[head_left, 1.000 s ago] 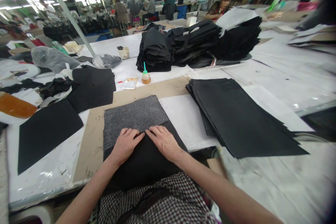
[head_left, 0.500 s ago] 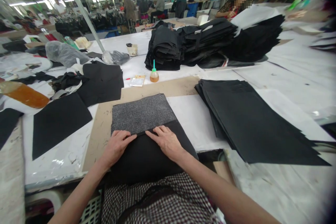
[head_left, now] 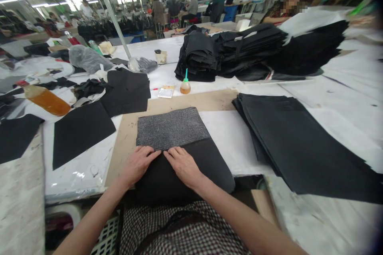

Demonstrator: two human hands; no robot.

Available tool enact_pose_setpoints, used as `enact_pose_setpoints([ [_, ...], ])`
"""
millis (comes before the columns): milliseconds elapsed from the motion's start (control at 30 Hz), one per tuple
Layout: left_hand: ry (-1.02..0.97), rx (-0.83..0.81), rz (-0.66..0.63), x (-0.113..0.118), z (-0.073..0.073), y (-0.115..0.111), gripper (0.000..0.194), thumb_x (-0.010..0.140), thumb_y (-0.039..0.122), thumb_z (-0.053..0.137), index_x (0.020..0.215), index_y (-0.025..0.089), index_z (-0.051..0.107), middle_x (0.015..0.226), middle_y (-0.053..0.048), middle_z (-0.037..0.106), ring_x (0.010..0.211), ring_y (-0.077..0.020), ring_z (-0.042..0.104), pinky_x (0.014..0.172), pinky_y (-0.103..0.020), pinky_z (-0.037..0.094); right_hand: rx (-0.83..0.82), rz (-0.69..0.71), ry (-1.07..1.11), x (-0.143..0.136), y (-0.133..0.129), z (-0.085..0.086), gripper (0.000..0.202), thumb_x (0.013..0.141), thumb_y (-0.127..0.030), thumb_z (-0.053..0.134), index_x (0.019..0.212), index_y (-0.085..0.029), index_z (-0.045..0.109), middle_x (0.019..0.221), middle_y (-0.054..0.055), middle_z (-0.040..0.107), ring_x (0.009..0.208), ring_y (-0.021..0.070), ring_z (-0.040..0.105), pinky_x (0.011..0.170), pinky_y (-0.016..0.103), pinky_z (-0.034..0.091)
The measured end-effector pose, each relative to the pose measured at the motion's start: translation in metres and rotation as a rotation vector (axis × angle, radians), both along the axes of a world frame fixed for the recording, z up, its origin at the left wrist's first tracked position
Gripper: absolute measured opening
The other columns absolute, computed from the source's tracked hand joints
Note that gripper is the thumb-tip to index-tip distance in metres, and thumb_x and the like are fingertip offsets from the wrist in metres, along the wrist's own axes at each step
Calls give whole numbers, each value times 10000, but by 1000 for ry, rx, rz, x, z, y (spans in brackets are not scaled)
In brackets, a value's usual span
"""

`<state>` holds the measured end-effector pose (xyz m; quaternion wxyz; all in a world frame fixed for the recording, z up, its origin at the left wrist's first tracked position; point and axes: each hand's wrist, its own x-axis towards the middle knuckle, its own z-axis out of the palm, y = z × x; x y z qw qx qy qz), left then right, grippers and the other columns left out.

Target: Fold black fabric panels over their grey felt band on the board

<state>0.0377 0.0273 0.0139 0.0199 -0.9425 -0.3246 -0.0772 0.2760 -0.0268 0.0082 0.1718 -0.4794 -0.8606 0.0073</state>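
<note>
A black sheet (head_left: 206, 155) lies at the table's front edge, against my checked clothing. Its upper edge meets a grey ribbed panel (head_left: 170, 127) along a straight line. My left hand (head_left: 142, 163) rests on the left part of that line, thumb stretched toward the middle. On its right, my right hand (head_left: 182, 165) lies on the black sheet with its fingers along the same edge. The two thumb tips almost meet. Both hands press down with fingers extended. What lies under the palms is hidden.
A stack of black sheets (head_left: 287, 127) lies at right. Behind stand bundled black pieces (head_left: 236, 53) and a green-tipped glue bottle (head_left: 185, 87). An amber bottle (head_left: 48, 99) lies at left near loose black pieces (head_left: 82, 129). Across the table, a person (head_left: 284, 8) is partly visible.
The view has shifted slightly left, so things appear farther right. My right hand's fingers have drawn back a little and lie flatter along the edge, and the dark raised strip there looks flatter.
</note>
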Motion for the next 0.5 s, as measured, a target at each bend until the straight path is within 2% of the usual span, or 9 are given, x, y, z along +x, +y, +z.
enact_pose_setpoints([
  [133,-101,-52,33,-30,-9,-1,344,989,161,432,1286,243,586,1118,-77,610,981,-198,563,886,-372,459,-29,-5,-1,-3,0,-1,418,966,-125,500,1377,-205,497,1075,73,577,1028,218,492,909,361,456],
  [233,-122,-35,39,-42,-11,-5,348,981,154,436,1274,245,600,1123,-84,608,982,-204,563,877,-373,473,-22,-1,-30,-4,2,3,467,963,-140,513,1412,-263,478,1063,65,568,1005,220,489,873,361,450],
  [333,-79,8,34,-41,-5,-10,389,958,126,454,1303,250,589,1118,-90,609,981,-215,562,882,-383,471,-4,3,-64,-6,3,8,455,968,-158,511,1402,-292,495,1054,68,561,982,222,486,848,365,437],
  [500,84,84,-22,-35,8,-14,408,959,125,465,1348,217,548,1121,-103,610,953,-225,563,907,-407,451,12,7,-100,-13,7,12,374,968,-173,521,1327,-269,560,1037,71,562,960,230,488,857,382,427],
])
